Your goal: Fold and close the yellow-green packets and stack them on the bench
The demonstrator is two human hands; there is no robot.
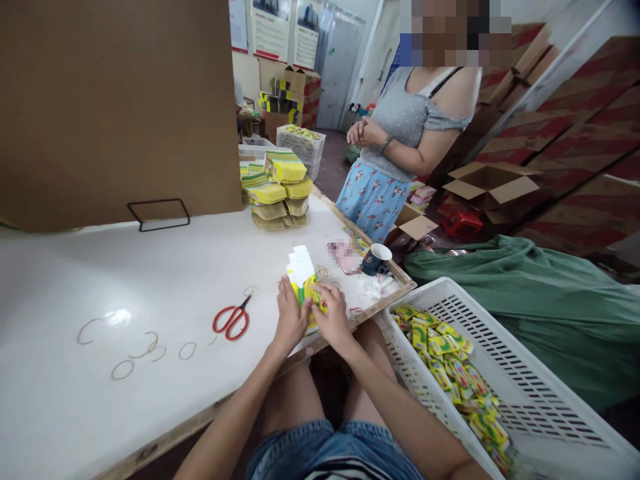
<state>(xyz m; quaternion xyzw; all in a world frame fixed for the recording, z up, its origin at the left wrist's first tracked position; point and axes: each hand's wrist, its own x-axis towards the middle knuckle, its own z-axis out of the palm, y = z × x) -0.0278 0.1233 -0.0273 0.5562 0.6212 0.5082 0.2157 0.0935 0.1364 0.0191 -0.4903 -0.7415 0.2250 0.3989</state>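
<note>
Near the table's front edge I hold a yellow and green printed carton (304, 285) with its white flaps pointing away from me. My left hand (291, 310) grips its left side, thumb toward the middle. My right hand (330, 313) has its fingers bent over the carton's printed right side. Both thumbs are close together at the lower part. Whether a second piece lies under the fingers I cannot tell. Red-handled scissors (231, 323) lie to the left of my hands, and several rubber bands (123, 369) are scattered farther left.
Bundled stacks of flat yellow cartons (277, 190) stand at the table's back. A dark mug (376, 260) sits at the right corner. At my right is a white basket (450, 293) holding several small yellow cartons (445, 347). Another person (410, 127) stands beyond the table. A large cardboard sheet (120, 113) rises at back left.
</note>
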